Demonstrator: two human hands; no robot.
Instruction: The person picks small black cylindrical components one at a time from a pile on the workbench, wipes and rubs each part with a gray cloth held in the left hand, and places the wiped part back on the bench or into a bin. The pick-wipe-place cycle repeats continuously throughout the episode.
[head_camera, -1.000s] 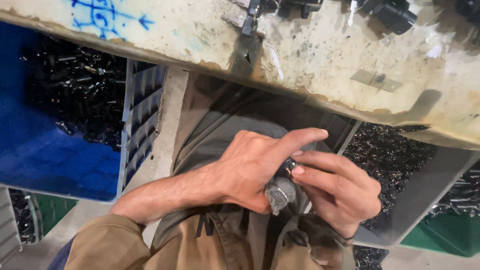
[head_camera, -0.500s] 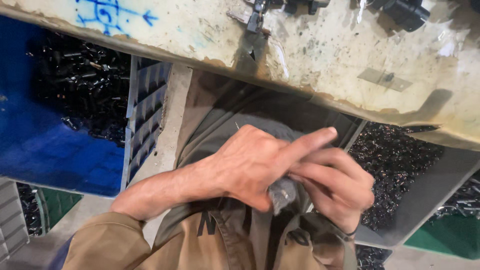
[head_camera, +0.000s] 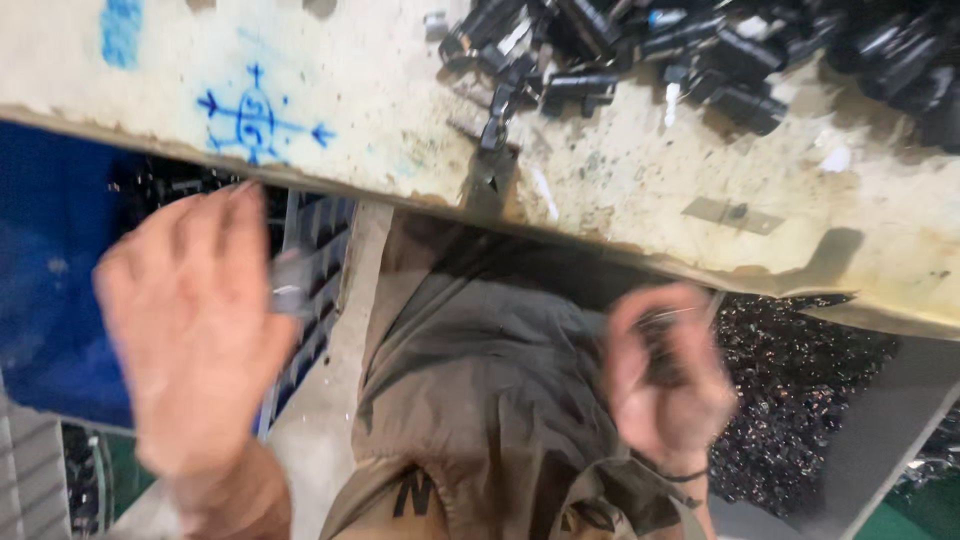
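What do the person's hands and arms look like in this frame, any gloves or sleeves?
Both hands are bare, no gloves. The left hand and its forearm show no sleeve. The right hand has a thin dark band around the wrist. Both are motion-blurred, so finer marks cannot be made out.

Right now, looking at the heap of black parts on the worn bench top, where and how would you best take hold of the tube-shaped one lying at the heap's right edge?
Grip the black tube across its middle, thumb and finger on its long sides, coming from above and the bench's near edge. It lies flat at the heap's rim, with bare bench on that side, so probably nothing blocks the fingers.
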